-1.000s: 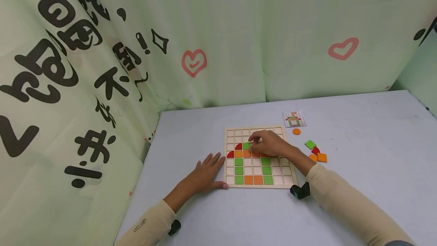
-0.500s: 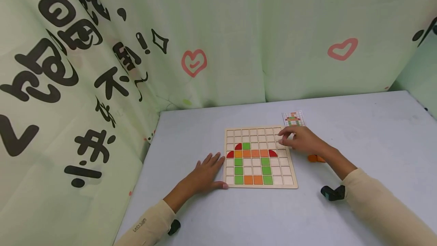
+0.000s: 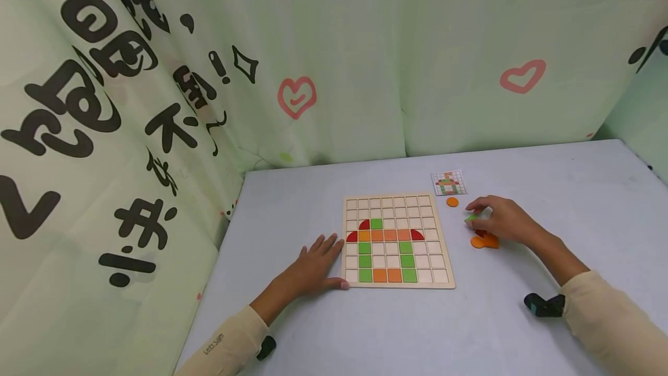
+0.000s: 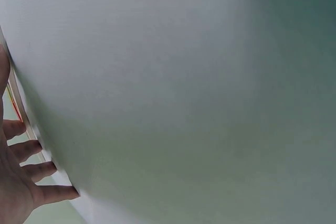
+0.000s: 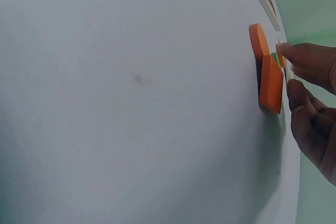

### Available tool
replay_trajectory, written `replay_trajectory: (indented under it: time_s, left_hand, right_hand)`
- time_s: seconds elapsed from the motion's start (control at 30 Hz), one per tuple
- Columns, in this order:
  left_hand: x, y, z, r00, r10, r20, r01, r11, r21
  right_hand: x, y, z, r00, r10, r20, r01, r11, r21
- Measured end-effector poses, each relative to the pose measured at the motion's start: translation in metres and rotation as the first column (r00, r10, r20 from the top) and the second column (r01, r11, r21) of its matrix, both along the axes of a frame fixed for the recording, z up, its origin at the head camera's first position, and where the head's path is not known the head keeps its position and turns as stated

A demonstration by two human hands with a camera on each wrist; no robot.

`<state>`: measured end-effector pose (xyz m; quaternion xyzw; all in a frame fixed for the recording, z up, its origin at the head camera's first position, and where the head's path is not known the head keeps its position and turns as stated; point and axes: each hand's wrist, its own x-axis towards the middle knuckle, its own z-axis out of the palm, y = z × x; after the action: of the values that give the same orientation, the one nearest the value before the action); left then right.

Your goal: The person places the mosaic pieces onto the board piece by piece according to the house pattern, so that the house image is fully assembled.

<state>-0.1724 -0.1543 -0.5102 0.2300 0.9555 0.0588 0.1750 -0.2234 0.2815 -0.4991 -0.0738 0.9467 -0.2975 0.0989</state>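
A wooden grid board (image 3: 433,260) lies on the table, holding green, orange and red tiles in some of its squares. My left hand (image 3: 318,266) rests spread against the board's left edge; in the left wrist view its fingers (image 4: 39,171) lie along that edge. My right hand (image 3: 503,219) is right of the board, thumb and index finger bent and apart at a green square tile (image 3: 472,217). The thumb hides part of this tile, and I cannot tell if it is gripped. A red tile (image 3: 480,232) is partly hidden below the hand.
An orange square tile (image 5: 271,85) and an orange round tile (image 3: 477,242) lie close below the right hand. Another orange round tile (image 3: 452,202) is near a small pattern card (image 3: 449,182) behind. A green curtain (image 3: 355,74) borders the table (image 3: 396,329).
My right hand has left the board and moved right to the loose tiles, uncovering the red tile at the right of the orange row. My left hand has stayed put.
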Motion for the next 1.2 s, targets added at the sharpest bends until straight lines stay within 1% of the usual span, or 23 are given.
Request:
replay_trajectory:
  time_s: [0.23,0.33,0.5,0.7,0.9,1.1,1.2]
  left_hand:
    - [0.0015,0.0,0.0022,1.0,-0.001,0.007,0.001,1.0,0.005]
    - [0.0014,0.0004,0.0021,1.0,0.0,0.006,0.0,1.0,0.003]
    - [0.0008,0.0011,0.0016,1.0,0.006,0.005,-0.006,1.0,-0.002]
    - [0.0008,0.0012,0.0013,1.0,0.008,0.007,-0.008,1.0,-0.005]
    - [0.0004,0.0009,0.0007,1.0,0.01,0.013,-0.01,1.0,-0.009]
    - [0.0009,0.001,0.0025,1.0,0.01,0.012,-0.01,1.0,-0.002]
    - [0.0012,0.001,0.0031,1.0,0.01,0.014,-0.01,1.0,0.0]
  right_hand:
    - [0.0005,0.0038,-0.0037,0.997,-0.042,0.059,0.04,0.999,0.03]
    - [0.001,0.0037,-0.0039,0.996,-0.048,0.07,0.046,0.998,0.03]
    - [0.002,0.0035,-0.0036,0.997,-0.042,0.07,0.04,0.999,0.028]
    - [0.0021,0.0032,-0.0043,0.999,-0.021,0.043,0.02,1.0,0.006]
    - [0.0019,0.0015,-0.0045,0.998,-0.022,0.059,0.025,0.999,-0.044]
    - [0.0016,0.0009,-0.0041,0.999,-0.003,0.054,0.006,0.998,-0.055]
    - [0.0019,0.0,-0.003,0.998,-0.008,0.057,0.011,0.998,-0.064]
